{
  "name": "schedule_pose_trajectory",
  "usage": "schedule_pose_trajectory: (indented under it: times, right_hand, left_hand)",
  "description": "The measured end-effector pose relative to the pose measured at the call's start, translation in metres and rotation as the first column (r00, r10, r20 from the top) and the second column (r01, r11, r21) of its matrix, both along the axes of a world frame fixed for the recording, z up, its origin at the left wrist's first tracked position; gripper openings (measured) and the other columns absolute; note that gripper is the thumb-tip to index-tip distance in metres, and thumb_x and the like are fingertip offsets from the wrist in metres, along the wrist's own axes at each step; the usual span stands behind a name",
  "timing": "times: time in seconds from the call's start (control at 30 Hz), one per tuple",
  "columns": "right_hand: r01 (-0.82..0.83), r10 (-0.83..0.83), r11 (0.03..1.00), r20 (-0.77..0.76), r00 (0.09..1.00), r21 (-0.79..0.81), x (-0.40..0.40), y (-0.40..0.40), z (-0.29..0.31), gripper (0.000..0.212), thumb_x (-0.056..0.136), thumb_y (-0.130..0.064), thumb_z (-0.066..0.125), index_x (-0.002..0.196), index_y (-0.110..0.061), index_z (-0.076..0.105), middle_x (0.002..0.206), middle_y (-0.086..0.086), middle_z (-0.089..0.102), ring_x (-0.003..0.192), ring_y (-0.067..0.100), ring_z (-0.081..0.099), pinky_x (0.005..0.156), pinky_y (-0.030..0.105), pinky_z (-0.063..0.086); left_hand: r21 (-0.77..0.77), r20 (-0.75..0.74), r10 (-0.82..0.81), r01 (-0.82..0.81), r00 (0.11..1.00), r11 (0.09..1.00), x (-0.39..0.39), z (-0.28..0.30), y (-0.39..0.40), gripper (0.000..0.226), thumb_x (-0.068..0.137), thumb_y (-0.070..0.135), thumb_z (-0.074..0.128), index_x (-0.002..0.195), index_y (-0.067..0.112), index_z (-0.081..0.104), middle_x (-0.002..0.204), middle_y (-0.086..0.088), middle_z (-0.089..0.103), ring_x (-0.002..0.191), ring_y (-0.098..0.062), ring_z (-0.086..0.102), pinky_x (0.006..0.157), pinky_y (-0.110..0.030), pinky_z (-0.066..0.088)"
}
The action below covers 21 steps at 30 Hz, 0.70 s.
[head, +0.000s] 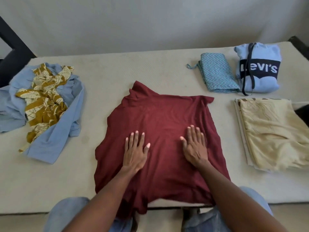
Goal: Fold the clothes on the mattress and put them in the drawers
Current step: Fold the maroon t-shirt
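A maroon shirt [160,118] lies spread flat in the middle of the cream mattress [107,76], its lower edge hanging over the near side. My left hand [135,150] and my right hand [195,146] both rest palm down on the shirt, fingers spread, holding nothing. At the left lies an unfolded heap: a light blue shirt [55,131] with a mustard and cream patterned garment [44,101] on top. At the right lie folded items: a teal zigzag cloth [217,74], a light blue Levi's hoodie [258,67] and a beige garment [274,133].
A grey wall runs behind the mattress. A black frame [15,52] stands at the far left and a dark edge shows at the far right corner. My knees in blue jeans [66,213] press against the near mattress edge. No drawers are in view.
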State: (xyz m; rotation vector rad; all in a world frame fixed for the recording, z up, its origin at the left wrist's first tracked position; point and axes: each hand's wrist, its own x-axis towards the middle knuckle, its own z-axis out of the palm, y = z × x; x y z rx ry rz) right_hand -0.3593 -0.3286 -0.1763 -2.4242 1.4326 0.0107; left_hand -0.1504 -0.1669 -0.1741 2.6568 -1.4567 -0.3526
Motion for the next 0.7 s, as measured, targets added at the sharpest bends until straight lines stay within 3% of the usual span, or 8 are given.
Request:
schedule_pose_trajectory:
  times: [0.17, 0.23, 0.3, 0.33, 0.47, 0.6, 0.63, 0.7]
  right_hand:
    - [0.527, -0.522, 0.833, -0.074, 0.850, 0.169, -0.079, 0.043, 0.028, 0.073, 0.101, -0.055, 0.008, 0.156, -0.009, -0.004, 0.165, 0.010, -0.009, 0.151, 0.029, -0.014, 0.121, 0.045, -0.010]
    - [0.410, -0.411, 0.903, -0.020, 0.911, 0.128, -0.095, 0.061, 0.036, 0.071, 0.102, -0.055, 0.012, 0.156, -0.012, -0.007, 0.164, 0.009, -0.014, 0.150, 0.029, -0.016, 0.120, 0.043, -0.012]
    - [0.140, -0.138, 0.981, -0.023, 0.990, 0.134, -0.110, 0.079, 0.034, 0.066, 0.103, -0.055, 0.013, 0.157, -0.023, -0.007, 0.163, -0.001, -0.015, 0.150, 0.023, -0.016, 0.121, 0.042, -0.011]
    - [0.130, -0.122, 0.977, -0.056, 0.991, 0.171, -0.119, 0.087, 0.031, 0.065, 0.103, -0.055, 0.012, 0.157, -0.025, -0.007, 0.163, -0.003, -0.015, 0.151, 0.023, -0.016, 0.121, 0.044, -0.009]
    - [0.481, -0.464, 0.864, -0.137, 0.875, 0.146, -0.151, 0.118, 0.040, 0.064, 0.105, -0.042, 0.019, 0.157, -0.008, 0.003, 0.164, 0.015, -0.004, 0.151, 0.035, -0.003, 0.121, 0.050, 0.003]
    - [0.419, -0.418, 0.908, -0.039, 0.908, 0.005, -0.140, 0.157, 0.065, 0.071, 0.099, -0.055, 0.034, 0.145, -0.001, 0.029, 0.145, 0.024, 0.033, 0.130, 0.038, 0.037, 0.105, 0.050, 0.033]
    - [0.530, -0.529, 0.847, -0.032, 0.848, 0.048, -0.137, 0.161, 0.065, 0.074, 0.097, -0.059, 0.037, 0.142, -0.001, 0.032, 0.141, 0.024, 0.036, 0.126, 0.038, 0.040, 0.103, 0.050, 0.035]
    - [0.789, -0.812, 0.558, -0.027, 0.583, 0.257, -0.140, 0.168, 0.061, 0.074, 0.094, -0.056, 0.051, 0.138, 0.002, 0.034, 0.138, 0.024, 0.037, 0.123, 0.039, 0.043, 0.101, 0.050, 0.037]
  left_hand:
    - [0.025, 0.028, 0.196, -0.197, 0.980, 0.980, -0.048, 0.011, 0.068, 0.070, 0.099, 0.049, 0.012, 0.152, 0.006, 0.030, 0.157, -0.021, 0.028, 0.148, -0.038, 0.019, 0.119, -0.058, 0.014]
    - [-0.017, -0.011, 0.037, -0.037, 0.999, 0.999, -0.072, 0.019, 0.083, 0.072, 0.099, 0.054, 0.009, 0.154, 0.011, 0.024, 0.161, -0.015, 0.020, 0.150, -0.032, 0.013, 0.121, -0.054, 0.008]
    - [0.049, -0.013, -0.196, 0.196, 0.981, 0.979, -0.091, 0.019, 0.100, 0.080, 0.093, 0.068, -0.003, 0.157, 0.023, 0.014, 0.164, -0.005, 0.010, 0.152, -0.024, 0.003, 0.122, -0.048, 0.000]
    - [0.111, -0.014, -0.212, 0.213, 0.977, 0.971, -0.096, 0.017, 0.108, 0.083, 0.090, 0.071, -0.005, 0.157, 0.026, 0.012, 0.165, -0.004, 0.009, 0.152, -0.023, 0.002, 0.121, -0.048, -0.002]
    - [0.062, 0.019, 0.174, -0.175, 0.985, 0.983, -0.109, 0.024, 0.153, 0.073, 0.094, 0.053, 0.018, 0.146, 0.006, 0.040, 0.151, -0.023, 0.037, 0.141, -0.041, 0.030, 0.114, -0.059, 0.023]
    - [-0.104, 0.123, -0.116, 0.129, 0.986, 0.986, -0.119, 0.032, 0.180, 0.052, 0.084, 0.049, 0.054, 0.117, 0.009, 0.053, 0.117, -0.015, 0.052, 0.103, -0.034, 0.050, 0.084, -0.047, 0.046]
    - [-0.079, 0.115, -0.148, 0.158, 0.982, 0.984, -0.122, 0.037, 0.179, 0.051, 0.078, 0.046, 0.066, 0.112, 0.011, 0.052, 0.110, -0.012, 0.052, 0.097, -0.031, 0.050, 0.079, -0.044, 0.046]
    - [-0.021, 0.085, -0.127, 0.129, 0.988, 0.991, -0.126, 0.040, 0.176, 0.044, 0.069, 0.029, 0.077, 0.103, 0.015, 0.053, 0.098, -0.008, 0.053, 0.087, -0.028, 0.051, 0.073, -0.041, 0.047]
